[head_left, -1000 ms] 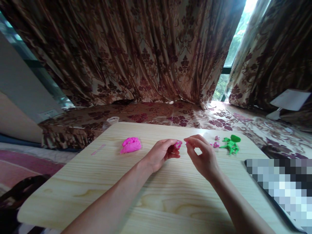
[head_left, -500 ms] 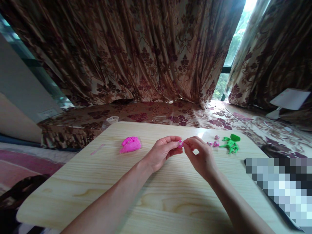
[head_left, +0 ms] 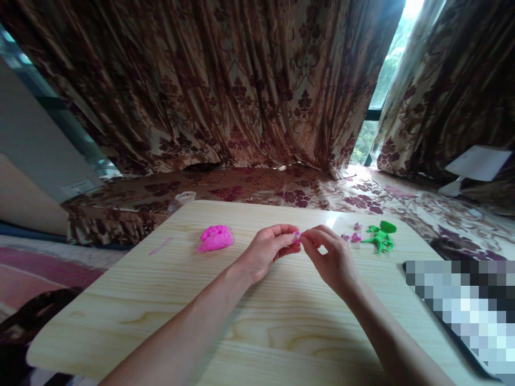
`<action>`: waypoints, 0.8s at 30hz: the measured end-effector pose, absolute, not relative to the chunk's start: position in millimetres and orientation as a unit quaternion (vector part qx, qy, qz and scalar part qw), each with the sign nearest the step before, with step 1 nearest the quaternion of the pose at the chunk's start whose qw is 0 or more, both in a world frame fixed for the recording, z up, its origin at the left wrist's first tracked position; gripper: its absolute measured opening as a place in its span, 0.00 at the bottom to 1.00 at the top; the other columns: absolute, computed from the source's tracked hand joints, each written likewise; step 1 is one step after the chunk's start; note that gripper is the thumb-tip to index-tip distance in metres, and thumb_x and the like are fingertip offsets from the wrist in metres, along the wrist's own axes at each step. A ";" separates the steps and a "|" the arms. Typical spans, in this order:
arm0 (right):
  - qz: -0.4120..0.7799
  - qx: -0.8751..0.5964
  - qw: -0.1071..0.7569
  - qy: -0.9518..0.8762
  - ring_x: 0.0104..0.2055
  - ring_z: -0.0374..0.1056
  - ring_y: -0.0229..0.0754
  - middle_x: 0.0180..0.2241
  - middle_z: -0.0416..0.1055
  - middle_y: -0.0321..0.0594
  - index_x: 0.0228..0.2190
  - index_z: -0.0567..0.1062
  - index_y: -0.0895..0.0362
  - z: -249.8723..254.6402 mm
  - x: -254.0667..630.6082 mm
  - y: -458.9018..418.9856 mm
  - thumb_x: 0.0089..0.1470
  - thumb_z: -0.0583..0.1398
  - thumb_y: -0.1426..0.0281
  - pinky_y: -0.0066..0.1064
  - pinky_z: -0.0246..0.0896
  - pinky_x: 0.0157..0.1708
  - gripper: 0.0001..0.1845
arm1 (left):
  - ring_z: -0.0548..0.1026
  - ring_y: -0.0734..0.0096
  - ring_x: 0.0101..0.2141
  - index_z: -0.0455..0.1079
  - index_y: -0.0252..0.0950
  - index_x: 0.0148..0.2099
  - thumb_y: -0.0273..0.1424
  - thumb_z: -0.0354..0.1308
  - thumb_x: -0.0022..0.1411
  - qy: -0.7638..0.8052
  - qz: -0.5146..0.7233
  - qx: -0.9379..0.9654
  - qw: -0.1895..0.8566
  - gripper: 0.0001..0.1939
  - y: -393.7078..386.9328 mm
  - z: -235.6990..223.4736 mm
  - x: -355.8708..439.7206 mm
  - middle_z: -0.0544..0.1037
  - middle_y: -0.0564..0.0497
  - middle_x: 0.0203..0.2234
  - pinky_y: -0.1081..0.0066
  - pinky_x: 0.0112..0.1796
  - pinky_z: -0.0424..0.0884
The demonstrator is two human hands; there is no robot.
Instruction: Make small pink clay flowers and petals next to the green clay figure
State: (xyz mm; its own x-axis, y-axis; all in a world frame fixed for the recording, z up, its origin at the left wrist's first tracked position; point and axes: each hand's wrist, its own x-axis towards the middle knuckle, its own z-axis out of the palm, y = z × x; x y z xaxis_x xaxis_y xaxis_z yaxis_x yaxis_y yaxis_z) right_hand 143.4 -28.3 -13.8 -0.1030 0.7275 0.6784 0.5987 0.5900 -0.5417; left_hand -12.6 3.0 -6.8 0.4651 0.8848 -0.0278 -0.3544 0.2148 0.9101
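Above the middle of the table, my left hand [head_left: 270, 247] pinches a small pink-and-white clay ball [head_left: 298, 236] between thumb and fingers. The thumb and forefinger of my right hand [head_left: 333, 254] are pinched together against the ball's right side, and the fingertips hide part of it. To the right lie several small pink-and-white balls [head_left: 357, 237]. Beside them is a green clay figure [head_left: 381, 239] with thin limbs and a flat oval green piece [head_left: 388, 227] at its top. A bright pink lump of clay [head_left: 217, 238], on what looks like clear wrapping, lies left of my hands.
The pale wooden table [head_left: 161, 300] carries a faint pink strip [head_left: 161, 246] at its left. A dark-edged, pixelated object [head_left: 462, 316] covers the right front corner. Behind the table are a patterned cloth-covered ledge [head_left: 257, 185], curtains [head_left: 241, 80] and a white lamp [head_left: 478, 162].
My right fingers have shifted slightly at the ball, and the gap between thumb and forefinger looks smaller. The ball sits a touch further left. The things on the table have not moved.
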 end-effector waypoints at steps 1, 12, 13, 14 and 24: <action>0.063 -0.451 0.492 -0.742 0.28 0.64 0.35 0.28 0.67 0.37 0.29 0.72 0.56 -13.8 143.8 -28.2 0.54 0.54 0.73 0.28 0.61 0.29 0.06 | 0.72 0.74 0.34 0.71 0.31 0.38 0.27 0.61 0.50 0.291 0.427 0.461 0.722 0.11 2.9 -7.1 -12.5 0.75 0.48 0.34 0.68 0.44 0.67; 0.026 -0.454 0.575 -0.680 0.27 0.62 0.35 0.27 0.66 0.36 0.28 0.70 0.56 -8.5 145.9 -28.8 0.52 0.55 0.74 0.29 0.62 0.27 0.04 | 0.74 0.74 0.30 0.69 0.33 0.42 0.28 0.63 0.49 0.326 0.422 0.455 0.713 0.15 6.7 -8.2 -13.6 0.76 0.48 0.32 0.69 0.37 0.71; 0.030 -0.451 0.584 -0.675 0.27 0.63 0.36 0.27 0.66 0.37 0.29 0.71 0.56 -8.2 145.6 -28.7 0.52 0.55 0.74 0.29 0.62 0.27 0.04 | 0.74 0.74 0.30 0.69 0.34 0.43 0.27 0.62 0.50 0.320 0.423 0.444 0.722 0.16 8.0 -8.4 -14.9 0.76 0.48 0.32 0.69 0.38 0.71; 0.035 -0.449 0.588 -0.672 0.27 0.63 0.36 0.28 0.66 0.37 0.30 0.71 0.55 -8.1 145.1 -28.5 0.52 0.55 0.74 0.29 0.63 0.27 0.04 | 0.74 0.74 0.31 0.68 0.34 0.44 0.27 0.61 0.51 0.311 0.424 0.433 0.732 0.16 9.2 -8.4 -16.3 0.76 0.47 0.32 0.69 0.38 0.71; 0.076 -0.449 0.548 -0.702 0.28 0.64 0.36 0.30 0.68 0.37 0.33 0.74 0.54 -12.7 140.3 -28.2 0.54 0.55 0.72 0.29 0.63 0.28 0.07 | 0.74 0.74 0.33 0.70 0.32 0.41 0.25 0.59 0.52 0.289 0.427 0.454 0.727 0.12 5.3 -8.5 -14.3 0.75 0.47 0.35 0.68 0.43 0.69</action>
